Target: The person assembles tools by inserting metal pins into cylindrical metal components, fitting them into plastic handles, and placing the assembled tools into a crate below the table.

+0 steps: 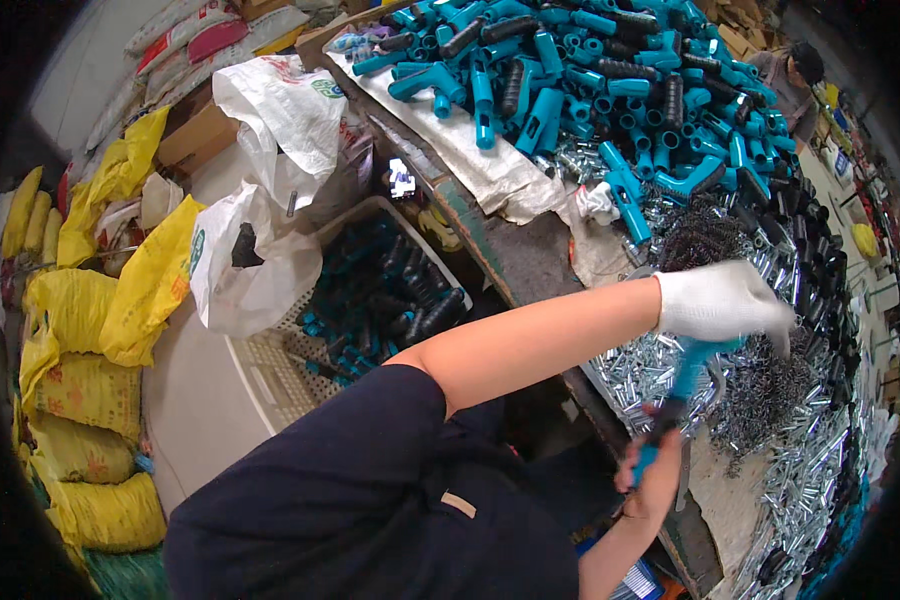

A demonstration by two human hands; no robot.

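Note:
My right hand (660, 470), bare, is wrapped round the lower part of a teal-and-black plastic handle (686, 375), which stands tilted and is blurred by motion. Over its upper end curls my left hand (722, 302), in a white knitted glove. The glove's fingertips are smeared and partly hide the teal end. Below and around the hands lie loose silvery metal pins (635, 375) and a heap of dark coil springs (765, 390).
A big pile of teal handles (590, 80) with black grips covers the table's far end. Black parts (805, 230) line its right side. A white crate (260, 375) of similar handles stands left of the table, near white plastic bags (280, 110) and yellow sacks (85, 400). Another person (785, 85) is at far right.

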